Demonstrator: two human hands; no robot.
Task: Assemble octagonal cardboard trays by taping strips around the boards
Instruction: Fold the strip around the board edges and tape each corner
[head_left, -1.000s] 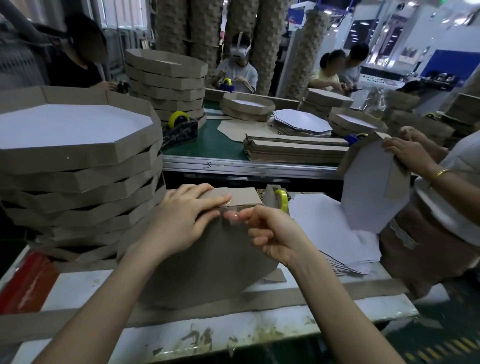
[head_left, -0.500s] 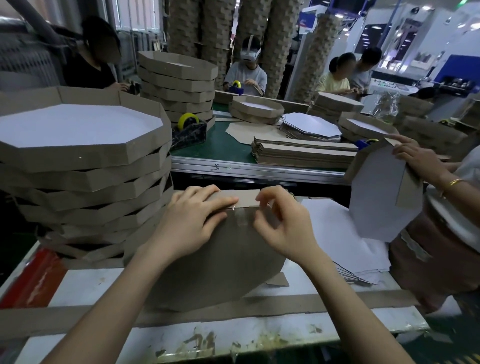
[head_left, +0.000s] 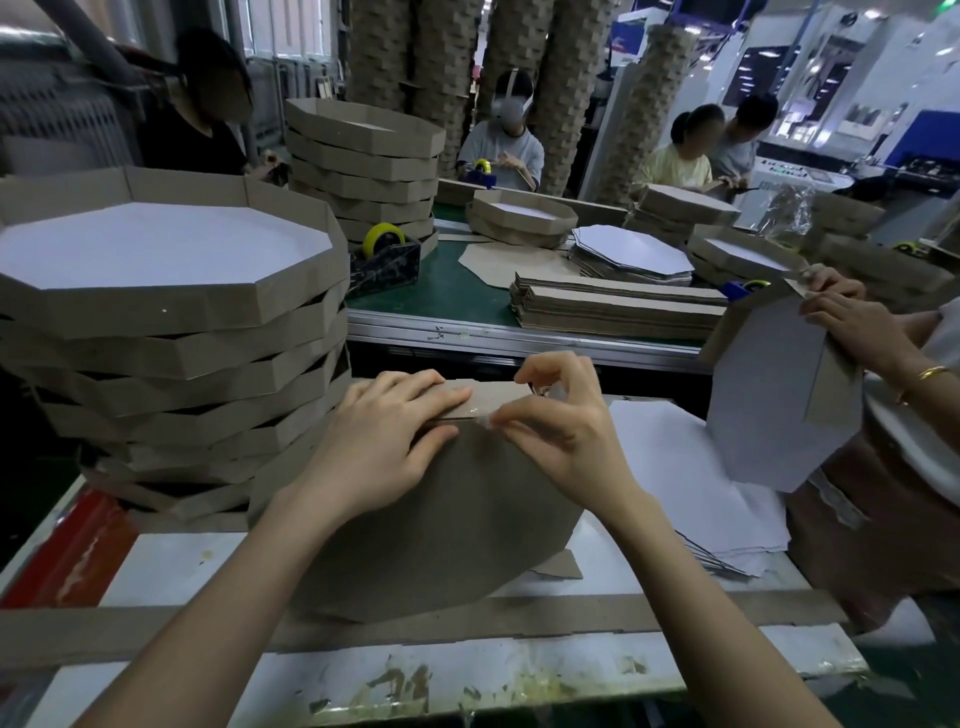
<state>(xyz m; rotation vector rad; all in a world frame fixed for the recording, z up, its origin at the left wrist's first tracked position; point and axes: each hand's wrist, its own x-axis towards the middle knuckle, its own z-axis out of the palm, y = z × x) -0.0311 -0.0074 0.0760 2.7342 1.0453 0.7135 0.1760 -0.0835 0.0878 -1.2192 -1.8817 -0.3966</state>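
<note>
A brown octagonal board (head_left: 441, 525) stands tilted on the white table in front of me, its brown back toward me. A cardboard strip (head_left: 493, 397) runs along its top edge. My left hand (head_left: 384, 441) lies flat with straight fingers pressing the strip against the board. My right hand (head_left: 561, 421) pinches a piece of clear tape (head_left: 485, 415) at the seam between strip and board, the other fingers curled above it.
A tall stack of finished octagonal trays (head_left: 171, 332) stands at my left. White boards (head_left: 691, 478) lie at right, and a long loose strip (head_left: 467, 621) lies along the table's front. A person at right holds another board (head_left: 779, 395). Across the green conveyor sit tape dispensers (head_left: 384, 254) and strip piles (head_left: 618, 306).
My right hand came from the tape dispenser side to the board's top edge and now pinches tape down at the seam. My left hand stays pressed on the strip.
</note>
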